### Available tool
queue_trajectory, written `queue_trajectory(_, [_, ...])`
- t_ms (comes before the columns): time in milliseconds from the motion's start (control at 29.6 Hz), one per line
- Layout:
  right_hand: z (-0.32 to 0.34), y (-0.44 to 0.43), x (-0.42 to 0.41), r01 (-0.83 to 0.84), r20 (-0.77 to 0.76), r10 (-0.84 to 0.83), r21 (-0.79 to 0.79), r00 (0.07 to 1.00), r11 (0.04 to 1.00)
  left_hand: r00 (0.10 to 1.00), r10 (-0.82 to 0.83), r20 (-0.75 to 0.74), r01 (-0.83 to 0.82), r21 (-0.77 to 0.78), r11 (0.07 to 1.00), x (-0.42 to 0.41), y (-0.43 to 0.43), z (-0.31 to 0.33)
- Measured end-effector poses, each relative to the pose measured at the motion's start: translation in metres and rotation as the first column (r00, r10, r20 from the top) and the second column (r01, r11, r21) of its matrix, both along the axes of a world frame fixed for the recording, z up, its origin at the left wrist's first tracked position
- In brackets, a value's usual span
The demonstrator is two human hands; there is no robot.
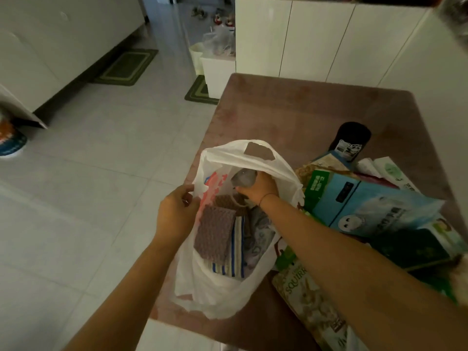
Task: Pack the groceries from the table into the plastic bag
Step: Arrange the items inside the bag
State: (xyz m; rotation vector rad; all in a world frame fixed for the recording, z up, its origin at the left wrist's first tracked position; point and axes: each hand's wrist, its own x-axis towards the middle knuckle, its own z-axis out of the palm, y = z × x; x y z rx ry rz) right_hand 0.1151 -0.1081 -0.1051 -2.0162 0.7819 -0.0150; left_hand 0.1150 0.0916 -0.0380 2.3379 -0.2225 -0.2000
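Now left hand (177,214) pinches white plastic bag (228,295) rim; right hand (258,187) grips a grey item (243,177) inside.

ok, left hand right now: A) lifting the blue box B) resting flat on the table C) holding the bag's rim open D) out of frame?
C: the left hand pinches the near rim of the white plastic bag, holding it open while the right hand lowers a grey item inside.

we cannot tell what grey thing (244,179) the right hand (258,190) grips inside the bag (222,292); the squirrel box (307,307) at the table's (291,110) near edge is cut off.
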Motion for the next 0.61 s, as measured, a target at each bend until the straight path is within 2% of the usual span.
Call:
queue_trajectory(101, [-0.011, -0.002, 0.007, -0.09, -0.038, 0.084, -0.196, 0.996, 0.976, 1.0, 0.0, -0.011, 0.0, -0.024, 1.0, 0.003, -0.001, -0.001])
queue_trajectory(203, [-0.019, -0.002, 0.01, -0.253, -0.196, 0.188, -0.395, 0.962, 0.883, 1.0, -0.011, -0.014, 0.01, -0.039, 0.999, 0.003, -0.003, 0.001])
queue_trajectory(304, [-0.018, -0.002, 0.009, -0.334, -0.273, 0.225, -0.469, 0.935, 0.818, 1.0, -0.026, -0.002, 0.025, -0.025, 0.999, 0.003, -0.005, 0.004])
queue_trajectory(372, [-0.012, -0.001, 0.006, -0.363, -0.273, 0.257, -0.478, 0.927, 0.8, 0.999, -0.034, 0.003, 0.034, -0.026, 0.999, 0.003, -0.006, 0.002])
queue_trajectory(440, [0.003, 0.001, -0.005, -0.389, -0.203, 0.332, -0.458, 0.921, 0.799, 0.999, -0.035, 0.002, 0.035, -0.024, 0.999, 0.003, -0.006, 0.0])
queue_trajectory(507, [0.024, -0.001, -0.026, -0.419, -0.061, 0.429, -0.379, 0.901, 0.825, 1.0, -0.018, -0.009, 0.018, -0.019, 1.0, 0.003, -0.005, -0.002])
queue_trajectory(541, [0.035, -0.005, -0.039, -0.406, 0.037, 0.444, -0.341, 0.895, 0.848, 1.0, -0.007, -0.017, 0.007, -0.014, 1.0, 0.003, -0.004, -0.002])
queue_trajectory(609, [0.055, -0.023, -0.071, -0.277, 0.246, 0.371, -0.344, 0.895, 0.897, 1.0, -0.004, -0.022, 0.004, 0.0, 1.0, 0.001, -0.003, -0.003])
